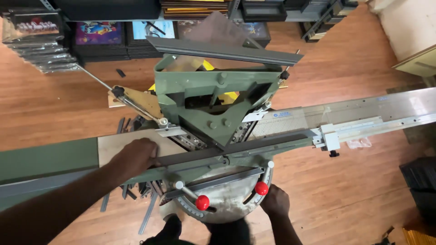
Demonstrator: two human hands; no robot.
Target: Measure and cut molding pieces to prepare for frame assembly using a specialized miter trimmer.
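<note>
A green frame-moulding cutting machine (213, 90) stands in front of me on a wood floor. A long dark grey moulding strip (254, 146) lies across its bed, running left to right. My left hand (134, 156) presses down on the strip's left part, fingers curled over it. My right hand (274, 201) is low at the machine's front, closed around the lever with a red knob (261, 188). A second red-knobbed lever (202, 202) sticks out to the left of it, untouched.
A long metal measuring rail (377, 119) extends right from the machine. Offcuts of moulding (136, 193) lie on the floor under the left table. Framed pictures (100, 34) and stacked frames line the back shelves. A dark box (420, 179) sits at right.
</note>
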